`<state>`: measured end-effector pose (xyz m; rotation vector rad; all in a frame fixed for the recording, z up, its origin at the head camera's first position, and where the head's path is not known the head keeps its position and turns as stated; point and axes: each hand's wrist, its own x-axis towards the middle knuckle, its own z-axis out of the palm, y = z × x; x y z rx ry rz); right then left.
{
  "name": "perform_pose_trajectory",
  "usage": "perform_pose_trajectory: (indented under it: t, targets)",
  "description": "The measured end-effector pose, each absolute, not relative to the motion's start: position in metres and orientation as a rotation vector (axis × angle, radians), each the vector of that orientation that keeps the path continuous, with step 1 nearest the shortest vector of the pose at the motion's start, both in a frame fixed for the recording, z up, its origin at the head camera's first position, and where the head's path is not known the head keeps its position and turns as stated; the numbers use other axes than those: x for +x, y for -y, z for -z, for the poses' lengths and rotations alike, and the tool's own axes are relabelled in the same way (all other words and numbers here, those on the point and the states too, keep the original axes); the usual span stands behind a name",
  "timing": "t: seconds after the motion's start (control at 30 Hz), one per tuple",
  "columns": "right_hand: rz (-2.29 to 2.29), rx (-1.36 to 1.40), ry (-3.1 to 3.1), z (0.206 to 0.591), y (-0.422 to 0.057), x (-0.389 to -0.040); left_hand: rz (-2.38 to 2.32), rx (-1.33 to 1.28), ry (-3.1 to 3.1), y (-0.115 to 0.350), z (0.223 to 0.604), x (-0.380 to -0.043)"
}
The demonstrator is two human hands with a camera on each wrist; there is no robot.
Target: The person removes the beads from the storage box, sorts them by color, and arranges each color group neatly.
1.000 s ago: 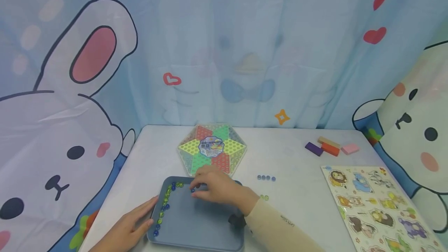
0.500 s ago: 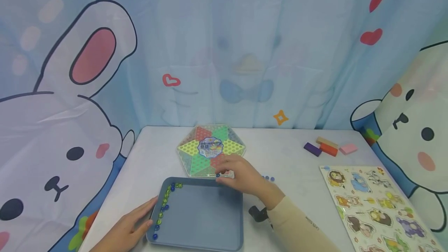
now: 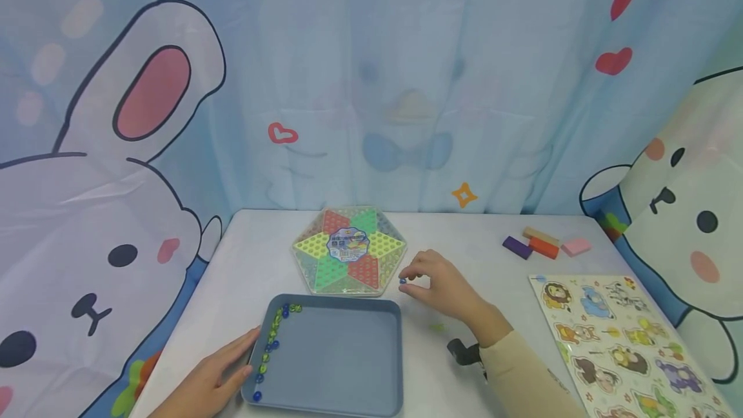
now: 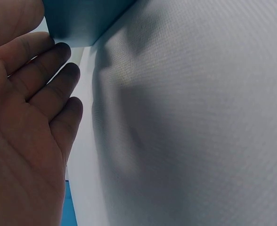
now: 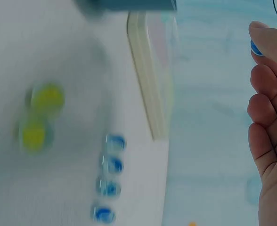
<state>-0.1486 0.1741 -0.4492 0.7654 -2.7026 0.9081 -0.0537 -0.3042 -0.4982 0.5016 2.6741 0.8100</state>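
My right hand (image 3: 444, 288) pinches a blue marble (image 3: 403, 281) between thumb and index finger, above the table to the right of the grey-blue tray (image 3: 401, 353). In the right wrist view that same blue marble (image 5: 256, 47) peeks out at the fingertips. Against the tray's left wall lies my left hand (image 3: 216, 376), its fingers extended; its wrist view shows the fingers (image 4: 49, 87) beside the tray's side. Inside the tray, green marbles (image 3: 273, 335) and blue marbles (image 3: 257, 396) line the left wall and far left corner.
Several blue marbles (image 5: 108, 188) form a row on the table, with two yellow-green marbles (image 5: 48, 97) nearby. Behind the tray is a hexagonal Chinese checkers board (image 3: 362, 269). Coloured blocks (image 3: 544, 248) and an animal puzzle board (image 3: 621, 340) occupy the right side.
My right hand has moved from over the tray's far side out to the right, carrying the blue marble. A blue marble in the near left corner has rolled slightly nearer. The left hand stays put.
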Motion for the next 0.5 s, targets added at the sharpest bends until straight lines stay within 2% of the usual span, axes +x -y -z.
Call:
perform_pose_trajectory:
  t: [0.5]
  targets:
    - [-0.78, 0.447, 2.877, 0.464, -0.237, -0.147, -0.844, 0.446, -2.622, 0.303, 0.496, -0.054]
